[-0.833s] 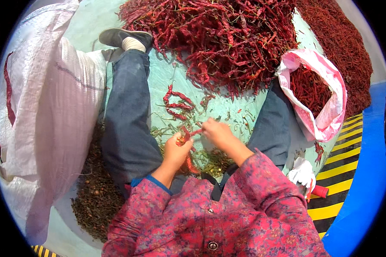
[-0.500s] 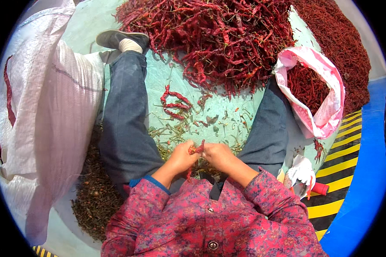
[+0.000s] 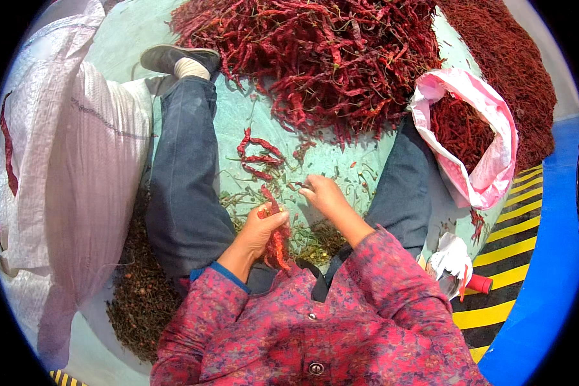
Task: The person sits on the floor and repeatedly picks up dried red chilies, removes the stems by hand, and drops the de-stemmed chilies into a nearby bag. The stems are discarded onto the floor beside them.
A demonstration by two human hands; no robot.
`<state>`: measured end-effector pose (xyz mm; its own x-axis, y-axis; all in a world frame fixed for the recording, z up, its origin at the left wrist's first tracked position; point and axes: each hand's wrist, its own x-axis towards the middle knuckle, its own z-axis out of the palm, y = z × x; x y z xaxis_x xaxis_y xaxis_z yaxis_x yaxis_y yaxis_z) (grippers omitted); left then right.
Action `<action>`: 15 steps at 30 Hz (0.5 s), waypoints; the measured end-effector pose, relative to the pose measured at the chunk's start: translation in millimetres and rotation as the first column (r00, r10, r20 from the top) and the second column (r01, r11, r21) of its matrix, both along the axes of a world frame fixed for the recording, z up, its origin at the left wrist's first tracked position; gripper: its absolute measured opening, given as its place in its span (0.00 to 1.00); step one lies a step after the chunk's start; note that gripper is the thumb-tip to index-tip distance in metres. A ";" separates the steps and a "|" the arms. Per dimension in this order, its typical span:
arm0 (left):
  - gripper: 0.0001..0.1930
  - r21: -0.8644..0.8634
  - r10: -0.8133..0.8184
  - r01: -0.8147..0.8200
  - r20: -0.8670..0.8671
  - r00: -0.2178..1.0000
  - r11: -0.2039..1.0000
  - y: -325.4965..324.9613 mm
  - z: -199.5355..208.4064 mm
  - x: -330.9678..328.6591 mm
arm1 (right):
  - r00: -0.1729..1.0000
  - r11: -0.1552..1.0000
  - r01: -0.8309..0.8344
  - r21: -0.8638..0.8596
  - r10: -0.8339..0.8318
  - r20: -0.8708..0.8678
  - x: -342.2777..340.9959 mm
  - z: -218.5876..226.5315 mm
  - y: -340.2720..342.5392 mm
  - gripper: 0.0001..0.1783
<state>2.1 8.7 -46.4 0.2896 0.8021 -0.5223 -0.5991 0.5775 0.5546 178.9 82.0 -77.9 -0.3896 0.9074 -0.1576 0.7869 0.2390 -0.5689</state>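
Note:
Several dried red chilies (image 3: 276, 248) are gripped in my left hand (image 3: 256, 229), their tips hanging down toward my shirt and one end poking up past the thumb. My right hand (image 3: 329, 196) is apart from it, a little farther forward and to the right. Its fingertips pinch together at a small dark piece (image 3: 296, 185), too small to name. Just beyond my hands, a few loose dried chilies (image 3: 259, 156) lie on the pale green sheet (image 3: 238, 116), among scattered stems and bits.
A big heap of dried red chilies (image 3: 328, 58) rises between my feet. To the right stand a pink-and-white sack (image 3: 505, 141) holding chilies and a second, finer red heap (image 3: 508, 58). On the left are a white woven sack (image 3: 103, 154) and a brown pile of debris (image 3: 135, 309).
My hands were together on the chilies and have parted. The right moved forward and right; the left shifted slightly left, keeping the chilies, which now show more fully.

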 end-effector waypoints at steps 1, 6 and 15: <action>0.08 -0.008 0.026 -0.026 -0.040 0.999 1.000 0.1 3.2 1.4 | 0.997 0.999 0.027 0.031 -0.029 0.077 -7.0 -7.7 5.1 0.14; 0.07 -0.043 0.205 -0.206 -0.028 0.978 0.978 -1.1 -6.1 -0.9 | 1.000 0.999 0.003 -0.048 -0.003 -0.018 -7.0 -14.5 15.6 0.08; 0.03 -0.046 0.299 -0.301 -0.052 0.953 0.953 4.2 -8.5 -0.9 | 0.999 1.000 0.000 -0.022 0.001 0.050 -29.8 -25.4 10.4 0.09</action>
<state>1.2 12.9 -54.9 0.0158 0.8194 -0.5729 -0.7248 0.4041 0.5580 149.1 92.5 -103.3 -0.3814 0.9031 -0.1972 0.8144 0.2274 -0.5340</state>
